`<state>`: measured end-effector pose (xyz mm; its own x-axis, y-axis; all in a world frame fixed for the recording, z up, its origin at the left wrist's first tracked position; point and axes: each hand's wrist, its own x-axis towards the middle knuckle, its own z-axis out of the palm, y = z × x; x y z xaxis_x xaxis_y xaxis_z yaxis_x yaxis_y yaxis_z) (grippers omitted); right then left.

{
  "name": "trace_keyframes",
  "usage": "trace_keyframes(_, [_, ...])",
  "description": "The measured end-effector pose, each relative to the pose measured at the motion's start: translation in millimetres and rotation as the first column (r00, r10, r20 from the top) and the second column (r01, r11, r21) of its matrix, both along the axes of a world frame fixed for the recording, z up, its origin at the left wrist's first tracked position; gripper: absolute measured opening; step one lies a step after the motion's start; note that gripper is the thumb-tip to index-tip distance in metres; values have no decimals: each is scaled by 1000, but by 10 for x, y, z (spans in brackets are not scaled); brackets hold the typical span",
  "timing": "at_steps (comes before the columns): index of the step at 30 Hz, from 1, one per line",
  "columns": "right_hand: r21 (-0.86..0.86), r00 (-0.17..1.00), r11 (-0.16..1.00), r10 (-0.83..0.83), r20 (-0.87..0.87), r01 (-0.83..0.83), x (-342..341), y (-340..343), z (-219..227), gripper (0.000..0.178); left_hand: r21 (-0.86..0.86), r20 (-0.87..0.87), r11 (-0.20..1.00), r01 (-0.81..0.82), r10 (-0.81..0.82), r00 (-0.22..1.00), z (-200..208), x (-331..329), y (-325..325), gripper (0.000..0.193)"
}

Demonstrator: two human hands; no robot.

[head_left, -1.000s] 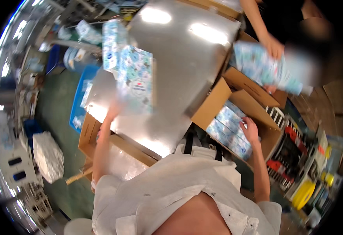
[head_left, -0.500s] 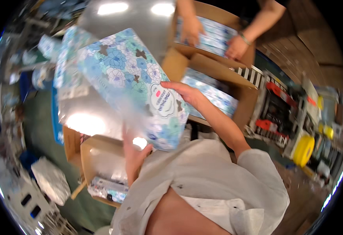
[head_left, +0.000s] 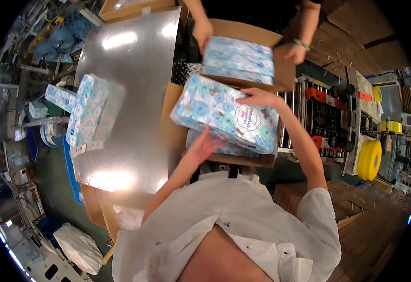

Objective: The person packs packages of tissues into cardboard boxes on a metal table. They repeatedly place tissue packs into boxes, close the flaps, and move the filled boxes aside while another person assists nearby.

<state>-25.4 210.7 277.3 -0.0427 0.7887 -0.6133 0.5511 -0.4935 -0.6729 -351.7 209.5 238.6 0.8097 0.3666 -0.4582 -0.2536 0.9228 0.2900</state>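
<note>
A floral blue-and-white wrapped pack (head_left: 210,101), box-shaped with a white label, is tilted over a cardboard box (head_left: 259,161). My left hand (head_left: 202,146) supports its near lower side, fingers spread and slightly blurred. Across its upper right part lies my right hand (head_left: 261,97), gripping the top. Under the pack, more blue floral packaging shows in the box; the rest is hidden. Just beyond, a co-worker's hands (head_left: 202,33) are at a second cardboard box (head_left: 284,66), which holds similar floral packs (head_left: 238,58).
A shiny metal table (head_left: 139,94) lies to my left, with floral packs (head_left: 88,110) on its far left edge. A roller conveyor (head_left: 327,113) with red parts runs to the right, near yellow tape rolls (head_left: 369,160). Another open carton (head_left: 95,204) stands at the lower left.
Both my hands have brought the pack from over the metal table rightward to the near box, turning it. The co-worker's hands have moved from the packs to the far box's sides.
</note>
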Motion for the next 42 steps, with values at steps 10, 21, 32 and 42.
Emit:
trace_keyframes(10, [416, 770, 829, 29, 637, -375, -1398, -797, 149, 109, -183, -75, 978, 99, -114, 991, -270, 139, -124, 3])
trace_keyframes(21, [227, 629, 838, 167, 759, -497, -1126, -122, 430, 118, 892, -402, 394, 221, 469, 786, 261, -289, 957, 36])
trace_keyframes(32, [368, 656, 824, 7, 754, -431, -1018, -295, -1234, 72, 703, -479, -121, 700, 647, 593, 106, -533, 1320, 51])
trace_keyframes(42, [39, 702, 960, -230, 673, 277, -1148, -1204, -1060, 93, 669, -457, 656, 351, -9, 889, -687, -1092, 1607, 47])
